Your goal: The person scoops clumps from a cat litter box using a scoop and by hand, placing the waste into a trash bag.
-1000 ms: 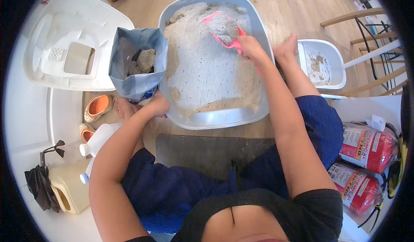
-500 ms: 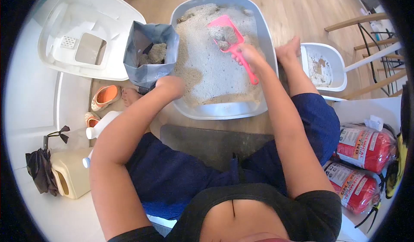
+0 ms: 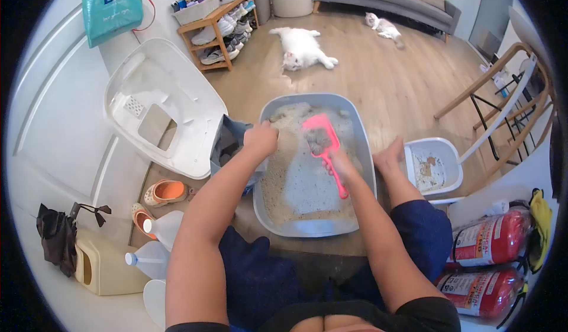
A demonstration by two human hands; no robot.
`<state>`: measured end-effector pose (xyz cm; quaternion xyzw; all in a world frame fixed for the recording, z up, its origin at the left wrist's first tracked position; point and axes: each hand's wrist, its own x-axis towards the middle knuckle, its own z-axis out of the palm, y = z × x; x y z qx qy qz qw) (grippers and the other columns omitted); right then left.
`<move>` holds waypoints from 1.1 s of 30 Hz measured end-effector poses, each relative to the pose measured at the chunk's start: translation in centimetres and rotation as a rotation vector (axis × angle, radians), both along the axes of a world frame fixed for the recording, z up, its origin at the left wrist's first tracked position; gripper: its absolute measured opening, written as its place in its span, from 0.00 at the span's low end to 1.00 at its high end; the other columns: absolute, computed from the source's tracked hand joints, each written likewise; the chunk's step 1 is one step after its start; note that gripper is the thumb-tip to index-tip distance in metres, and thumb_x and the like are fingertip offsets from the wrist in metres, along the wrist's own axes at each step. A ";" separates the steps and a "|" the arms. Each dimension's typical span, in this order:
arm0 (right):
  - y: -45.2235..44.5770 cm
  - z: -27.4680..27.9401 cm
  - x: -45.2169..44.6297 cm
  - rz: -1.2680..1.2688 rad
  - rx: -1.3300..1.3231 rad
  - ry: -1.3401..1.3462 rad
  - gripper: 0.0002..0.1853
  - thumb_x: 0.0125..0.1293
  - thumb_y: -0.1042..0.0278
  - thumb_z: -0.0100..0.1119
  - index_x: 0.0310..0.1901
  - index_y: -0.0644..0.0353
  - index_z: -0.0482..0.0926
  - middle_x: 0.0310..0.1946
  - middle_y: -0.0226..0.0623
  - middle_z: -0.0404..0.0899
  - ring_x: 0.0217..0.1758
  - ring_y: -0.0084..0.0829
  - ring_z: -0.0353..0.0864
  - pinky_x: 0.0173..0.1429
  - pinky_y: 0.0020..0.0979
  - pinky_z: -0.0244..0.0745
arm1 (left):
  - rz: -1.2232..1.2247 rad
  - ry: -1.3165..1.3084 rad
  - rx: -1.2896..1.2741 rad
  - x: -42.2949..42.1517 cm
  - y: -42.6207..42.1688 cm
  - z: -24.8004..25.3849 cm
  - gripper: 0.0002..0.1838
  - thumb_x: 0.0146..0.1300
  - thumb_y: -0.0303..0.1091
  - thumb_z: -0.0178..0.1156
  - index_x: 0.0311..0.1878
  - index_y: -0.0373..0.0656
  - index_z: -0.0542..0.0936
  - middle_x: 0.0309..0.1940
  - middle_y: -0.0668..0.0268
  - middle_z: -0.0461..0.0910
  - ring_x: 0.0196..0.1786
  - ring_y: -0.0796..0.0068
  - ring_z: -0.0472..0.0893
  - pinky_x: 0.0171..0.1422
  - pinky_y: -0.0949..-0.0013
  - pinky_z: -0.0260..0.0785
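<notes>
My right hand (image 3: 338,162) grips the handle of a pink litter scoop (image 3: 320,123), which carries grey clumped litter above the litter box. The grey-white litter box (image 3: 256,199) stands in front of me, with pale litter (image 3: 284,175) spread in it. My left hand (image 3: 262,138) is closed beside the mouth of a grey bag (image 3: 220,141), over the box's left rim. Whatever its fingers hold, if anything, is hidden. My left forearm and hand cover part of the bag.
A white litter box hood (image 3: 198,104) lies at left, near orange-lined clogs (image 3: 167,191) and plastic jugs (image 3: 151,258). A white dustpan (image 3: 433,165) is at right, with fire extinguishers (image 3: 491,237) nearer. Beyond lie two cats, a white one (image 3: 305,47) and another (image 3: 384,27), and a shoe rack (image 3: 218,30).
The view has tilted up, bringing the cats, sofa and shoe rack in. My left hand has gone from the bag's lower side up to its mouth. My right hand still holds the loaded scoop.
</notes>
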<state>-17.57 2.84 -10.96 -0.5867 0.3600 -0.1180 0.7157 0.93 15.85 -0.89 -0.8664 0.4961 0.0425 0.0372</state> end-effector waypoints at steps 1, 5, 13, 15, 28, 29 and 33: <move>0.3 -0.2 -0.1 -0.023 -0.069 -0.026 0.13 0.64 0.64 0.37 0.37 0.61 0.71 0.22 0.32 0.73 0.18 0.20 0.67 0.19 0.23 0.63 | -0.010 0.007 0.012 0.0 -0.1 -0.7 0.12 0.57 0.33 0.52 0.42 0.50 0.82 0.48 0.61 0.74 0.54 0.59 0.74 0.51 0.58 0.71; 0.4 -0.2 -0.1 0.108 -0.017 0.068 0.12 0.63 0.64 0.38 0.36 0.61 0.72 0.22 0.32 0.73 0.18 0.20 0.66 0.20 0.23 0.63 | -0.040 -0.097 -0.114 1.3 -0.8 -1.8 0.07 0.54 0.34 0.56 0.35 0.54 0.82 0.43 0.64 0.75 0.51 0.61 0.75 0.57 0.55 0.66; 0.2 -2.4 0.2 -0.057 0.012 0.016 0.12 0.60 0.64 0.41 0.31 0.62 0.74 0.21 0.34 0.74 0.20 0.22 0.68 0.22 0.26 0.64 | -0.024 -0.218 -0.046 3.5 0.6 -2.3 0.12 0.58 0.35 0.54 0.43 0.55 0.83 0.50 0.64 0.73 0.61 0.65 0.68 0.69 0.45 0.47; 0.6 -2.5 0.2 -0.035 0.009 0.008 0.12 0.60 0.65 0.41 0.31 0.62 0.73 0.21 0.33 0.74 0.19 0.22 0.68 0.22 0.26 0.64 | 0.025 -0.269 -0.077 4.1 1.2 -2.1 0.12 0.58 0.35 0.54 0.43 0.56 0.83 0.52 0.65 0.71 0.64 0.66 0.65 0.72 0.41 0.37; -0.6 -0.9 0.1 0.017 -0.090 0.056 0.13 0.59 0.64 0.42 0.31 0.63 0.74 0.21 0.32 0.74 0.20 0.23 0.69 0.22 0.26 0.64 | 0.120 -0.274 -0.085 6.7 2.9 -2.1 0.08 0.50 0.30 0.60 0.33 0.57 0.82 0.61 0.66 0.65 0.69 0.61 0.58 0.71 0.35 0.38; -0.6 -0.6 0.1 0.026 -0.089 0.063 0.13 0.59 0.64 0.42 0.31 0.63 0.74 0.21 0.32 0.74 0.20 0.23 0.69 0.22 0.26 0.64 | 0.129 -0.267 -0.082 7.0 3.3 -2.0 0.08 0.50 0.30 0.60 0.33 0.57 0.82 0.61 0.66 0.65 0.69 0.61 0.58 0.71 0.35 0.38; -1.8 0.7 1.0 0.124 -0.225 0.158 0.13 0.60 0.63 0.42 0.31 0.62 0.75 0.23 0.33 0.75 0.20 0.22 0.70 0.22 0.26 0.64 | 0.271 -0.279 -0.106 7.4 5.1 -0.7 0.08 0.50 0.31 0.60 0.34 0.56 0.83 0.66 0.64 0.59 0.69 0.52 0.55 0.66 0.33 0.51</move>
